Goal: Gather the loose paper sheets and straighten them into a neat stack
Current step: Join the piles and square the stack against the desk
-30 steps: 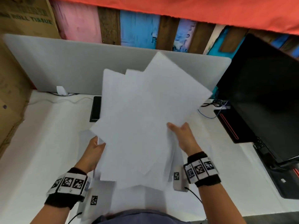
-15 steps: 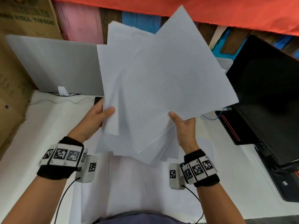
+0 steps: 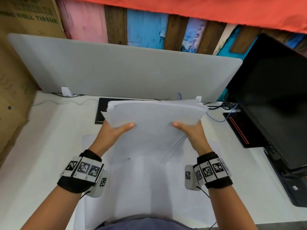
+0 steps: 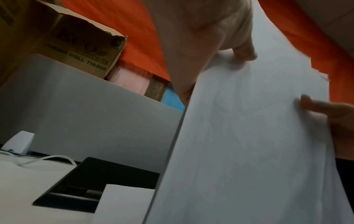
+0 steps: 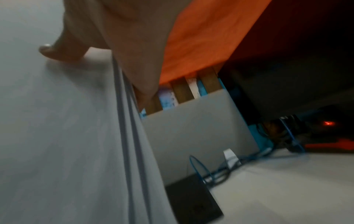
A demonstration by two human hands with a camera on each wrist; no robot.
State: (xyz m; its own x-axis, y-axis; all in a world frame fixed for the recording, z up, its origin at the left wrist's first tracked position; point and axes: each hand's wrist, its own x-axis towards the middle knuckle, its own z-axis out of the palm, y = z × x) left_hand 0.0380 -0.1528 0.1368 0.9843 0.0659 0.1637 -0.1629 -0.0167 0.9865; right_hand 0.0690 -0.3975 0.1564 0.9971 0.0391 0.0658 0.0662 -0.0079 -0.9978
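A bundle of white paper sheets (image 3: 154, 123) is held upright above the white desk (image 3: 41, 146), its edges roughly gathered, a few corners still sticking out at the bottom. My left hand (image 3: 114, 131) grips the bundle's left side, thumb on the near face. My right hand (image 3: 191, 131) grips the right side the same way. In the left wrist view the sheets (image 4: 249, 144) fill the right half, with my left thumb (image 4: 243, 51) on them. The right wrist view shows the sheets (image 5: 57, 128) edge-on under my right thumb (image 5: 57, 51). Another white sheet (image 3: 149, 188) lies flat on the desk below.
A grey divider panel (image 3: 124, 72) stands behind the desk. A flat black device (image 3: 101, 112) lies behind the bundle. A black monitor (image 3: 274, 97) and cables (image 3: 222, 110) crowd the right side. A cardboard box (image 3: 15, 63) stands at the left.
The sheets were fanned out and raised high; now they have been drawn together into a tighter bundle and lowered toward the desk. My left hand shifted onto the bundle's left edge.
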